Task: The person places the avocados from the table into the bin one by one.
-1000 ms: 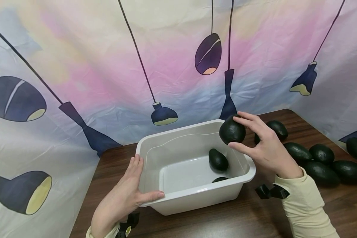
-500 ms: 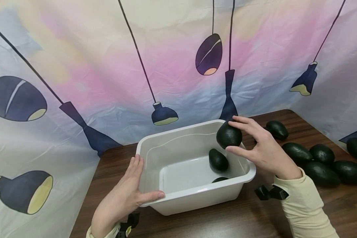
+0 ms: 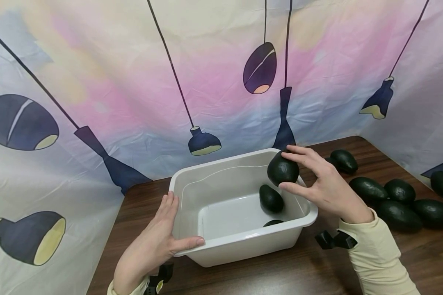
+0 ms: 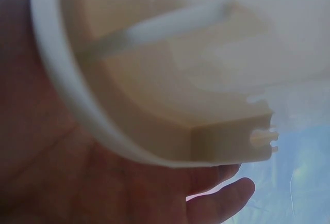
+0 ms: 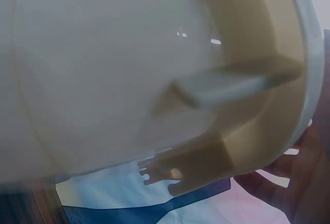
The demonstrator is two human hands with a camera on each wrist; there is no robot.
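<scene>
A dark green avocado (image 3: 282,170) is held above the right end of a white plastic basin (image 3: 243,241), its sides pinched between the fingers and thumb of my right hand (image 3: 328,190). Inside the basin lies another avocado (image 3: 270,199); only the top of one more avocado (image 3: 272,223) shows over the near wall. My left hand (image 3: 151,237) rests against the basin's near left corner, fingers straight along the left rim and thumb on the front rim. Both wrist views look at the basin's underside from below, with the left palm (image 4: 103,182) beneath the rim; the held avocado is hidden there.
Several loose avocados (image 3: 398,215) lie on the brown wooden table (image 3: 266,272) to the right of the basin. Behind the table hangs a cloth backdrop (image 3: 221,82) printed with lamps. A dark wrist device (image 3: 336,239) sits on the right sleeve.
My right hand has moved slightly left and down with the avocado, bringing it further over the basin. The left hand and the basin stay in place.
</scene>
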